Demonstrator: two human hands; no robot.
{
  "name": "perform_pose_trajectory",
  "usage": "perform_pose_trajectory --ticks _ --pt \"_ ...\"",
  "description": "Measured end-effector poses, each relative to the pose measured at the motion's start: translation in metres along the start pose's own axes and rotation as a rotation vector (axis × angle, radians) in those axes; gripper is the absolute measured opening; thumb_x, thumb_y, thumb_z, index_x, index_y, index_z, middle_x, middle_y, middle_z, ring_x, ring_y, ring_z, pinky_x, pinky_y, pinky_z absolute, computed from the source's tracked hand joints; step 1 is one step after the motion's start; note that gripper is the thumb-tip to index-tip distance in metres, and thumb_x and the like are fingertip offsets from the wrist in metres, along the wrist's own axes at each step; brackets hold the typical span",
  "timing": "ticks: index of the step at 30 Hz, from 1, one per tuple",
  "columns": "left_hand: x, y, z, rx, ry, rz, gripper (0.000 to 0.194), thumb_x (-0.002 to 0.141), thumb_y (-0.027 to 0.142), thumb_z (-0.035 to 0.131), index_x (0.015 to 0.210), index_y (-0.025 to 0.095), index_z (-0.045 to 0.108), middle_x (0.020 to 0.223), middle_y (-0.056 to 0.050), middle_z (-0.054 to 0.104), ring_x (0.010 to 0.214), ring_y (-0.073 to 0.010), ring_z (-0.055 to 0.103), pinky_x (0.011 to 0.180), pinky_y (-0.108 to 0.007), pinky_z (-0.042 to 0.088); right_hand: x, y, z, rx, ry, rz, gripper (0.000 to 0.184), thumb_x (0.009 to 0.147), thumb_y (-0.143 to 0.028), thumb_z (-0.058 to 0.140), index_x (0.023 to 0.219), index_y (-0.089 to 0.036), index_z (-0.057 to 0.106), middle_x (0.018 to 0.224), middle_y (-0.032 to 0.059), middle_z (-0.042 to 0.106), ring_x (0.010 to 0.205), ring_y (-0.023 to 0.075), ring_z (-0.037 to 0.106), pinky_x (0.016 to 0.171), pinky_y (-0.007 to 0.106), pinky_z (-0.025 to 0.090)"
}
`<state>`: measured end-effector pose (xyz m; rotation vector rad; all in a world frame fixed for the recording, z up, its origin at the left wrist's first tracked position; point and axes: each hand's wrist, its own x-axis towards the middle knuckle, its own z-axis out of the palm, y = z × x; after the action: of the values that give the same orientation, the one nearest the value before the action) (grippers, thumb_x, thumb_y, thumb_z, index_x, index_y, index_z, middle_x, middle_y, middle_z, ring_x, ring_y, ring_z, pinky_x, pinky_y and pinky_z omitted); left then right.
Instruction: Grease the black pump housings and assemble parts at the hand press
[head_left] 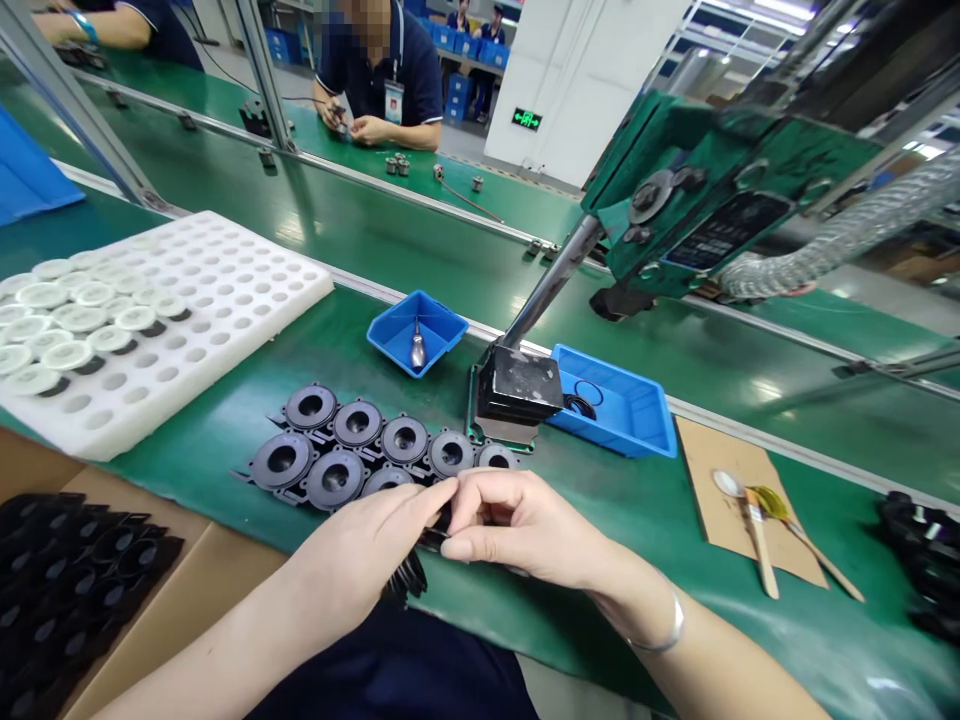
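Note:
My left hand (379,535) and my right hand (517,525) meet at the near edge of the green bench, both pinched on a small black plastic part (433,537) held between the fingertips. More black pieces hang below the hands at the bench edge. Just beyond the fingers lie two rows of round black frames (360,445) with centre holes, laid side by side on the green mat.
A white foam tray (225,290) with white discs (67,320) sits left. Two blue bins (416,330) (630,410), a green press (690,200) with a black base (517,385), cardboard with a brush (761,545), a box of black parts (67,590). Another person works across the belt.

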<state>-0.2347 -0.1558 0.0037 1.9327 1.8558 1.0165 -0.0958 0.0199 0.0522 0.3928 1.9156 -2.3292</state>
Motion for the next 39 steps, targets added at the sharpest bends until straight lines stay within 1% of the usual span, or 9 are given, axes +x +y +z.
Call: perform_pose_trajectory --ticks 4,7,10,17,22,24,28,33,39 --pt "-0.008 -0.004 0.001 -0.070 0.077 0.043 0.059 0.102 0.010 0.037 0.158 0.023 0.027 0.122 -0.008 0.071 0.108 -0.0164 0.069 0.089 -0.026 0.060 0.001 0.000 -0.013 -0.233 0.173 -0.074 0.029 0.084 -0.038 0.075 0.073 -0.014 0.063 0.070 -0.0012 0.058 0.061 0.0073 0.048 0.057 0.021 0.039" --pt "-0.010 -0.008 -0.012 -0.060 0.255 -0.030 0.053 0.100 0.009 0.044 0.151 0.025 0.043 0.112 -0.004 0.075 0.101 -0.0133 0.072 0.089 -0.021 0.059 0.010 0.002 -0.028 -0.592 0.418 -0.216 0.026 0.090 -0.034 0.067 0.072 -0.015 0.064 0.073 0.0007 0.061 0.065 0.0092 0.052 0.061 0.023 0.040" --pt "-0.004 -0.013 -0.025 0.073 0.367 -0.042 0.040 0.097 0.014 0.056 0.136 0.023 0.060 0.112 -0.003 0.076 0.104 -0.0155 0.072 0.096 -0.025 0.058 0.022 0.008 -0.040 -0.817 0.470 -0.255 0.022 0.091 -0.027 0.064 0.073 -0.015 0.065 0.073 0.0009 0.062 0.066 0.0098 0.053 0.062 0.023 0.040" --pt "0.025 -0.022 -0.015 0.320 0.013 0.217 0.037 0.101 0.016 0.047 0.137 0.009 0.055 0.140 -0.013 0.063 0.134 -0.0215 0.056 0.117 -0.044 0.045 0.041 0.017 -0.045 -1.064 0.449 -0.292 0.015 0.091 -0.021 0.063 0.077 -0.015 0.064 0.074 0.0013 0.060 0.070 0.0118 0.054 0.066 0.025 0.041" --pt "0.031 -0.025 -0.013 0.419 -0.134 0.231 0.041 0.101 0.014 0.043 0.141 0.008 0.050 0.149 -0.014 0.054 0.144 -0.0224 0.045 0.121 -0.046 0.040 0.040 0.019 -0.050 -1.206 0.429 -0.327 0.008 0.095 -0.021 0.059 0.092 -0.015 0.064 0.084 0.0030 0.062 0.078 0.0139 0.056 0.071 0.027 0.045" --pt "0.030 -0.027 -0.016 0.442 -0.183 0.228 0.044 0.100 0.013 0.042 0.144 0.009 0.047 0.153 -0.013 0.050 0.147 -0.0218 0.040 0.123 -0.045 0.037 0.038 0.019 -0.053 -1.301 0.353 -0.390 0.016 0.100 -0.021 0.051 0.104 -0.016 0.066 0.090 0.0053 0.062 0.083 0.0158 0.057 0.075 0.028 0.047" --pt "0.028 -0.028 -0.017 0.439 -0.249 0.249 0.056 0.092 0.000 0.037 0.147 0.011 0.044 0.158 -0.011 0.043 0.152 -0.0209 0.029 0.126 -0.045 0.030 0.030 0.012 -0.058 -1.517 0.189 -0.464 0.029 0.103 -0.021 0.041 0.113 -0.016 0.067 0.094 0.0093 0.061 0.084 0.0189 0.056 0.075 0.031 0.048" --pt "0.025 -0.026 -0.014 0.467 -0.282 0.228 0.067 0.082 -0.007 0.038 0.147 0.009 0.044 0.160 -0.009 0.042 0.155 -0.0213 0.022 0.129 -0.044 0.019 0.018 -0.003 -0.062 -1.668 0.020 -0.536 0.029 0.101 -0.019 0.040 0.106 -0.010 0.068 0.088 0.0095 0.062 0.080 0.0202 0.054 0.075 0.036 0.049" --pt "0.024 -0.026 -0.011 0.477 -0.257 0.227 0.066 0.082 -0.004 0.040 0.147 0.010 0.045 0.160 -0.011 0.040 0.154 -0.0225 0.024 0.128 -0.042 0.022 0.006 0.005 -0.063 -1.379 0.029 -0.594 0.023 0.095 -0.013 0.046 0.098 -0.013 0.069 0.090 0.0094 0.064 0.083 0.0173 0.057 0.076 0.031 0.051"
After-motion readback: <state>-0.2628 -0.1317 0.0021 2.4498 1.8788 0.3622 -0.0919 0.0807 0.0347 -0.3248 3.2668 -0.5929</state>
